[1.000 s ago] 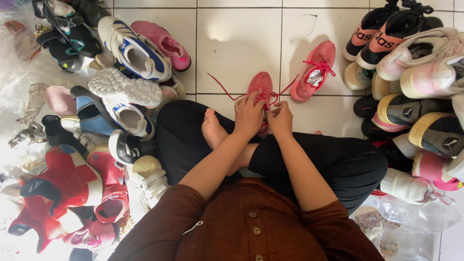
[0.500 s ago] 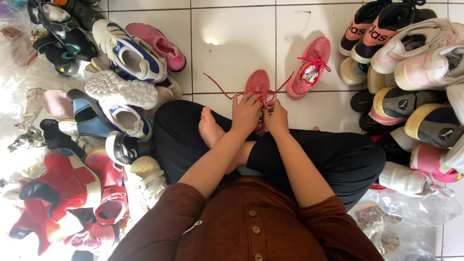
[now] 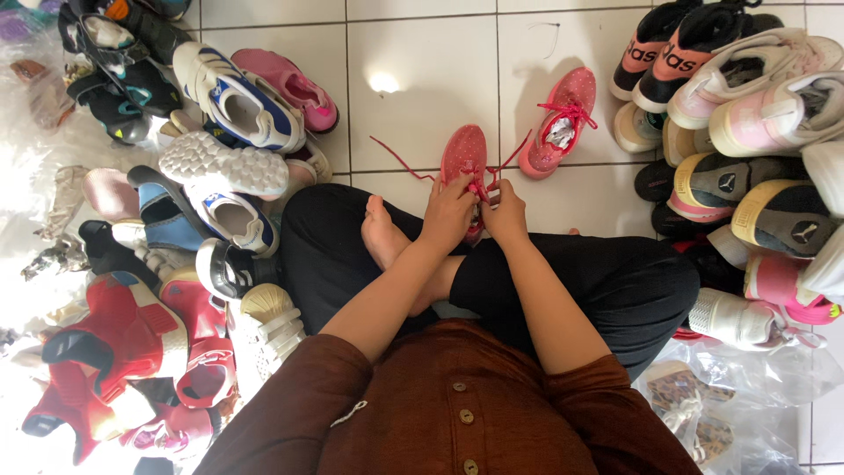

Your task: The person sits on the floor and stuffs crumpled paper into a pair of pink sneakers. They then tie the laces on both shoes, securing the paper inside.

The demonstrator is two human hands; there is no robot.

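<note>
A floor (image 3: 422, 79) of pale square tiles with dark grout lines fills the scene. A small bright glare (image 3: 384, 83) from a light sits on a far tile, and strong light washes out the left edge.

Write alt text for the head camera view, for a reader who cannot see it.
A person sitting cross-legged on a white tiled floor holds a small pink shoe with left hand and right hand, its red laces trailing. Its matching pink shoe lies just beyond, and piles of children's shoes flank both sides.
</note>
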